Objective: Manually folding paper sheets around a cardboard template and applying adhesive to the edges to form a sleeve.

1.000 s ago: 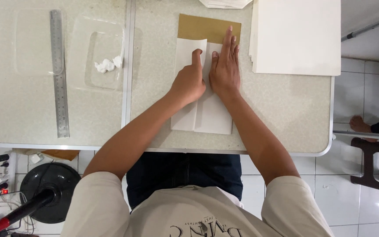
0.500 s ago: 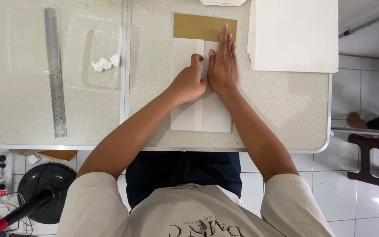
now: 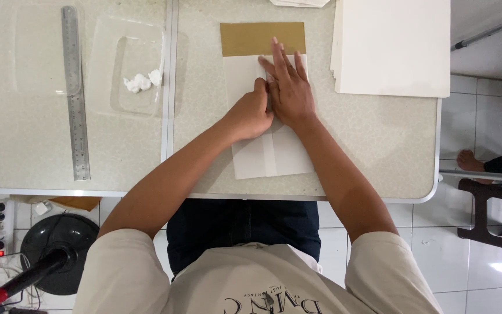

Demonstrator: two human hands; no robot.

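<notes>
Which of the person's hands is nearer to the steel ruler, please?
Left. The left hand presses the white paper, on the side toward the ruler; the right hand lies flat just beyond it, farther from the ruler.

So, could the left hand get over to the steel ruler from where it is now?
Probably yes. The left hand presses on the folded white paper, holding nothing. The steel ruler lies flat to its left, and between them only a clear plastic tray sits low on the table.
</notes>
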